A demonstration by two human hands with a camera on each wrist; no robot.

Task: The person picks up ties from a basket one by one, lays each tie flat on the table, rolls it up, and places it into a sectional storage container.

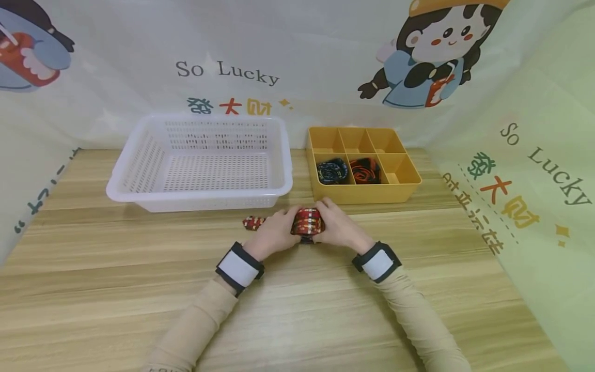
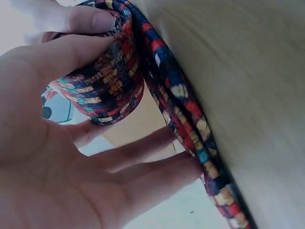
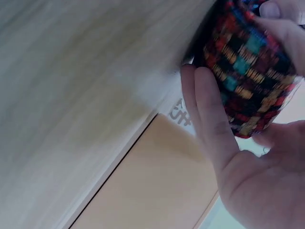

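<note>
A red, black and yellow checked necktie point(image 1: 308, 221) is rolled up between both hands, in front of the orange box. Its narrow tail end point(image 1: 253, 222) sticks out to the left on the table. My left hand point(image 1: 278, 233) grips the roll from the left; in the left wrist view its thumb and a finger hold the roll point(image 2: 107, 81) while other fingers reach to the unrolled strip point(image 2: 178, 95). From the right, my right hand point(image 1: 340, 227) holds the roll, with fingers point(image 3: 214, 109) along its side in the right wrist view.
Behind the hands, an orange compartment box point(image 1: 367, 195) holds a dark blue rolled tie point(image 1: 332, 171) and a red-black rolled tie point(image 1: 365, 171) in its front row. To its left stands a white perforated basket point(image 1: 200, 199). A printed cloth point(image 1: 316, 57) hangs behind the wooden table point(image 1: 297, 315).
</note>
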